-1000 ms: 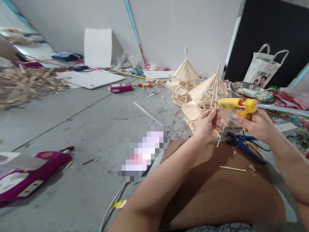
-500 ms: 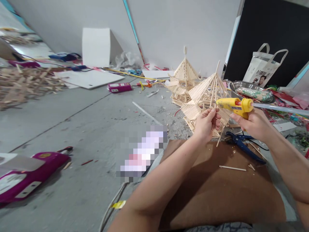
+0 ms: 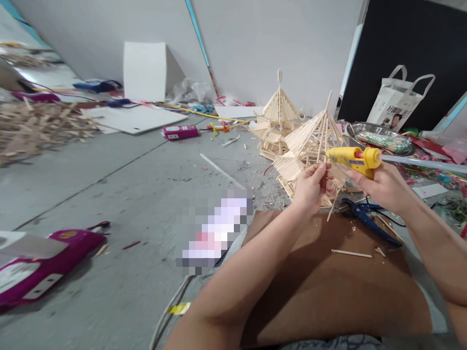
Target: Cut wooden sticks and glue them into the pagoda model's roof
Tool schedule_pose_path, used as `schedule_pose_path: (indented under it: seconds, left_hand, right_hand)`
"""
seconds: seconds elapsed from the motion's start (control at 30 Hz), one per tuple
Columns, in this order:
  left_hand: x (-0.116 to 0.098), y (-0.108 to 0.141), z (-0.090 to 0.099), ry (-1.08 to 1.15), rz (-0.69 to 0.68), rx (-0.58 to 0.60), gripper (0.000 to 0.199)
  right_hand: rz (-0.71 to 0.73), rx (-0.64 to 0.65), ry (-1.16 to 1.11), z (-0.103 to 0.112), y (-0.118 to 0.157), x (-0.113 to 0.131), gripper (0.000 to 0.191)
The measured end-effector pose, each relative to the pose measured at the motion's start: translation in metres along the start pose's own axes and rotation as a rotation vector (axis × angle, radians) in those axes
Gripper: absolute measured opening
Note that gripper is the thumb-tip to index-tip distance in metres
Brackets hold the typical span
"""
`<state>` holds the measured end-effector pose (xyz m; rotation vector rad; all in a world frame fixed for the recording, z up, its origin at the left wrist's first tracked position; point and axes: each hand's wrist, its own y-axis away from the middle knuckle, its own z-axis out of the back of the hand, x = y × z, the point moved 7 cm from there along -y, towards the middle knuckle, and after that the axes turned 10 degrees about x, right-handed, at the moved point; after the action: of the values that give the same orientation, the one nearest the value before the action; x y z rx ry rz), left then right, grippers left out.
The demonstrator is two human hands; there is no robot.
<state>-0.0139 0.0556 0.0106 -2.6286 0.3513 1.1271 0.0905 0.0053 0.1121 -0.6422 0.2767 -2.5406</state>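
My right hand (image 3: pixel 381 187) grips a yellow hot glue gun (image 3: pixel 355 159) by its handle. A long clear glue stick (image 3: pixel 419 161) sticks out of the gun's back. The nozzle points left, just above the fingertips of my left hand (image 3: pixel 314 182). Those fingers are pinched, apparently on a thin wooden stick (image 3: pixel 331 210) whose lower end shows beneath them. Directly behind both hands stands a pavilion model (image 3: pixel 310 136) built of wooden sticks, its pointed roof showing gaps; my hands hide part of it. Another stick pavilion (image 3: pixel 279 114) with a denser roof stands farther back.
A brown board (image 3: pixel 328 291) lies before me with loose stick pieces. Blue cutting pliers (image 3: pixel 372 223) rest at its right edge. A blurred-out device (image 3: pixel 217 231) with a cable lies left, near purple power strips (image 3: pixel 54 262). A metal bowl (image 3: pixel 379 138) holds packaged sticks.
The glue gun's tip has shifted very slightly near the left fingertips. Both hands otherwise keep their places.
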Motion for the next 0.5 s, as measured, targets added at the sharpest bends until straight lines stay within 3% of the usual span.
schedule_pose_path:
  seconds: [0.5]
  left_hand:
    - [-0.0008, 0.0015, -0.0007, -0.011, 0.027, -0.027, 0.021]
  right_hand:
    - [-0.058, -0.055, 0.032, 0.0024, 0.0014, -0.0064, 0.029]
